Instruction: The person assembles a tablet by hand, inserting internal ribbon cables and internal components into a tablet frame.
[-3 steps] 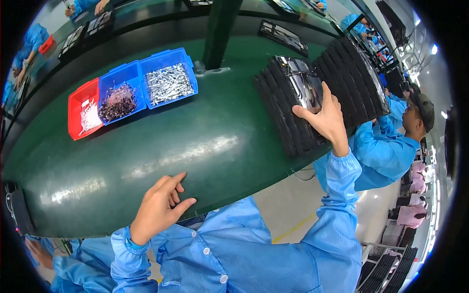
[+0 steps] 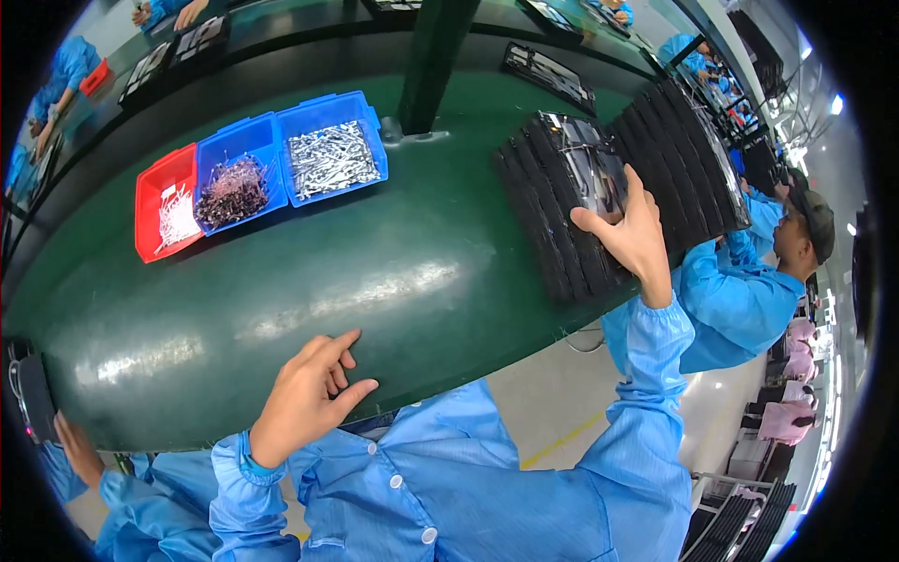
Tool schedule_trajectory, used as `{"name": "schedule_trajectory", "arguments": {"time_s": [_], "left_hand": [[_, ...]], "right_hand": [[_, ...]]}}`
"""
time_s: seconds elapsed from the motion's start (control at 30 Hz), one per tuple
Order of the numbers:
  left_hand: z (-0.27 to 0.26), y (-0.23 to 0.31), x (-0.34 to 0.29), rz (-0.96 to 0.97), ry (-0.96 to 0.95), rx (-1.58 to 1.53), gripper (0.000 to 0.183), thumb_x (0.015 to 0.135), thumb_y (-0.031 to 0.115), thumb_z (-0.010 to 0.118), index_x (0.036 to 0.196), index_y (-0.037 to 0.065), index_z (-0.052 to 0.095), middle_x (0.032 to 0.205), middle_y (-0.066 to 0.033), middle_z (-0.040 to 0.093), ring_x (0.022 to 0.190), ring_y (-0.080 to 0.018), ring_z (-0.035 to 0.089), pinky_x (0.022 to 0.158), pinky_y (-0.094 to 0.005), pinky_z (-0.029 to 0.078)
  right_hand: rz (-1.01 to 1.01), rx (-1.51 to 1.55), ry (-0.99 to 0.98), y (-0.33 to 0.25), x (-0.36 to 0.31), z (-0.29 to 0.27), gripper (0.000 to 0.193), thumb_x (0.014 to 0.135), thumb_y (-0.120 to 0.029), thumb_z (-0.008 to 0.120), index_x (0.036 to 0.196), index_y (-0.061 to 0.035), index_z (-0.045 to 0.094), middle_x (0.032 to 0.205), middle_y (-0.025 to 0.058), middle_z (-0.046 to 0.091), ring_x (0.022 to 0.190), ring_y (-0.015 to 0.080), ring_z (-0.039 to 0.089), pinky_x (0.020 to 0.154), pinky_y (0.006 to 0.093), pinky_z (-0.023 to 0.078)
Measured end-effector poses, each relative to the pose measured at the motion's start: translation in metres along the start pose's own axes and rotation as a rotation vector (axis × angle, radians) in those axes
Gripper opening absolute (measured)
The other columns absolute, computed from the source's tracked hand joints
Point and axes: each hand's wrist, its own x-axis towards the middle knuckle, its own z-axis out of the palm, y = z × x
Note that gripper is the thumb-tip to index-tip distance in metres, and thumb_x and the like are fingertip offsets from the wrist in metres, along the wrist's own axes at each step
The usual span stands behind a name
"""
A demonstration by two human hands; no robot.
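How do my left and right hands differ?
Your left hand is over the green table, near its edge; your right hand is at the stack of black trays. The left hand's fingers curl; the right hand's thumb and index finger spread wide. Both have blue sleeves.

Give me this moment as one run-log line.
left hand: empty, over green table | right hand: spread at left black tray stack, contact unclear | nearby: right black tray stack, red bin, two blue bins
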Motion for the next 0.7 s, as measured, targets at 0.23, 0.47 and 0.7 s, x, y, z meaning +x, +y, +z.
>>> {"name": "schedule_trajectory", "arguments": {"time_s": [0.23, 0.47, 0.7], "left_hand": [[-0.003, -0.001, 0.002, -0.004, -0.015, -0.016, 0.056, 0.08, 0.005, 0.079, 0.131, -0.004, 0.058, 0.092, -0.0085, 0.058, 0.067, -0.0136, 0.057, 0.06, -0.0273, 0.049], [-0.01, -0.002, 0.002, -0.015, -0.027, -0.029, 0.053, 0.082, 0.007, 0.078, 0.13, -0.003, 0.059, 0.092, -0.0087, 0.06, 0.066, -0.0128, 0.057, 0.06, -0.0266, 0.05], [-0.014, -0.011, 0.01, -0.033, -0.007, -0.114, 0.044, 0.087, 0.011, 0.075, 0.126, -0.004, 0.061, 0.08, -0.0087, 0.066, 0.061, -0.0131, 0.061, 0.058, -0.0281, 0.052]], "right_hand": [[-0.03, -0.016, 0.028, -0.008, -0.008, -0.004, 0.122, 0.061, -0.069, 0.079, 0.146, 0.0079, 0.038, 0.134, 0.0346, 0.051, 0.124, 0.0463, 0.051, 0.106, 0.0496, 0.04], [-0.246, 0.28, 0.14, -0.018, 0.003, -0.015, 0.088, 0.079, -0.049, 0.08, 0.139, 0.0073, 0.048, 0.131, 0.028, 0.057, 0.123, 0.0386, 0.055, 0.105, 0.042, 0.042], [-0.291, 0.606, -0.041, -0.03, 0.066, -0.024, 0.053, 0.095, -0.038, 0.068, 0.128, 0.003, 0.06, 0.109, 0.0122, 0.068, 0.098, 0.0168, 0.065, 0.086, 0.0302, 0.051]]}}
